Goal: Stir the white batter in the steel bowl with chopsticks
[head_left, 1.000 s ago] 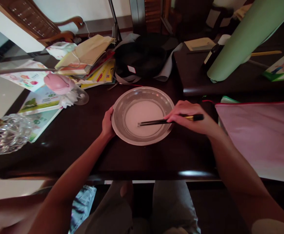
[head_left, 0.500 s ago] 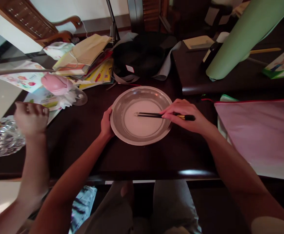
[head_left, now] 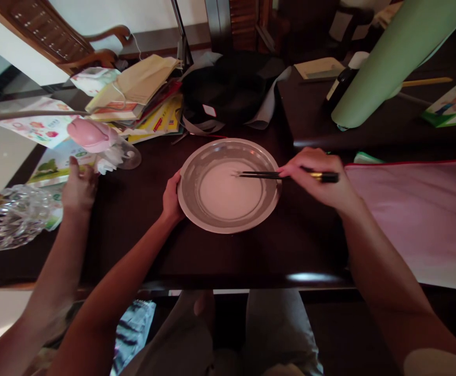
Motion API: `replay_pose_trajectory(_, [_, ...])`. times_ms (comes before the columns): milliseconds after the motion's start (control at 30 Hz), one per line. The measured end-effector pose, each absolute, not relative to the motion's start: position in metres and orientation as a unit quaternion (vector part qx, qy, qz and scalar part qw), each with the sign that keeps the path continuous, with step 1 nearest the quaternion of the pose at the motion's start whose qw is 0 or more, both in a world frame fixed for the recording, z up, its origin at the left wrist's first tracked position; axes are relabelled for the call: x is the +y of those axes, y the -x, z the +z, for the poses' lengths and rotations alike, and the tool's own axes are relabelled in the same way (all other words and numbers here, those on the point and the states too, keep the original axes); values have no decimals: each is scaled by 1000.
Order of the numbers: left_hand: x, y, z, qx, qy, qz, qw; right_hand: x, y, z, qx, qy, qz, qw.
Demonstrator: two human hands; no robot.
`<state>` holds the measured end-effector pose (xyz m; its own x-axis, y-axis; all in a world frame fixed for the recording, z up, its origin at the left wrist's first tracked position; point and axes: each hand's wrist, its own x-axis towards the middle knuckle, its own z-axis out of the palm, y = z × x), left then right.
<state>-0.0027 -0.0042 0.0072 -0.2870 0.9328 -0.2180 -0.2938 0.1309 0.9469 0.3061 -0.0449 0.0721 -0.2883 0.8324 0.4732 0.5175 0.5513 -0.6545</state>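
A round metal pan holding white liquid sits on the dark table in front of me. My left hand grips the pan's left rim. My right hand is closed on a pair of black chopsticks, held almost level, with their tips over the far side of the liquid. Another person's hand rests at the left on a picture book, near a pink toy.
A clear plastic container lies at the far left. Stacked books and papers and a black bag fill the back. A pale green roll and a dark bottle stand at the back right. A pink folder lies right.
My right hand has drawn the chopsticks rightward and farther back in the pan. Another person's hand came in at the left, raised as a fist, and now has dropped onto the picture book.
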Motion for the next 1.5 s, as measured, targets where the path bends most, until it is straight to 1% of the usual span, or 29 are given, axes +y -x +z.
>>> replay_pose_trajectory(100, [-4, 4, 5, 542, -299, 592, 517, -49, -317, 81, -745, 461, 224, 426])
replay_pose_trajectory(200, [-4, 4, 5, 553, -298, 589, 509, -50, -306, 78, -787, 394, 277, 385])
replay_pose_trajectory(267, [-4, 3, 7, 558, -296, 585, 509, -48, -295, 72, -819, 346, 270, 369])
replay_pose_trajectory(300, [-4, 2, 9, 557, -296, 583, 512, -46, -292, 69, -826, 344, 253, 367])
replay_pose_trajectory(400, [-5, 1, 11, 554, -294, 584, 514, -43, -301, 71, -796, 405, 208, 399])
replay_pose_trajectory(500, [-4, 1, 10, 562, -287, 589, 504, -47, -317, 81, -747, 452, 228, 432])
replay_pose_trajectory(600, [-4, 2, 9, 563, -285, 596, 496, -50, -311, 82, -777, 407, 272, 395])
replay_pose_trajectory(700, [-4, 2, 9, 557, -289, 595, 502, -47, -296, 72, -826, 353, 254, 359])
replay_pose_trajectory(767, [-4, 1, 10, 552, -297, 589, 510, -44, -295, 69, -821, 377, 214, 371])
replay_pose_trajectory(833, [-5, 1, 11, 548, -298, 587, 515, -44, -304, 71, -785, 427, 188, 408])
replay_pose_trajectory(900, [-5, 1, 11, 549, -293, 589, 517, -46, -314, 78, -745, 462, 198, 438])
replay_pose_trajectory(967, [-4, 1, 10, 548, -294, 589, 516, -50, -316, 83, -740, 456, 241, 433])
replay_pose_trajectory(1033, [-4, 2, 9, 548, -300, 588, 515, -51, -308, 82, -768, 413, 279, 402])
replay_pose_trajectory(1133, [-4, 2, 8, 550, -302, 590, 508, -47, -295, 74, -813, 363, 262, 372])
replay_pose_trajectory(1233, [-5, 1, 10, 544, -299, 591, 515, -44, -302, 73, -787, 416, 207, 406])
replay_pose_trajectory(1333, [-5, 0, 12, 534, -295, 583, 537, -48, -318, 81, -736, 463, 223, 440])
replay_pose_trajectory(1433, [-5, 0, 13, 543, -294, 585, 527, -51, -312, 82, -762, 421, 287, 400])
replay_pose_trajectory(1500, [-5, 0, 12, 554, -289, 588, 514, -49, -300, 77, -802, 366, 289, 373])
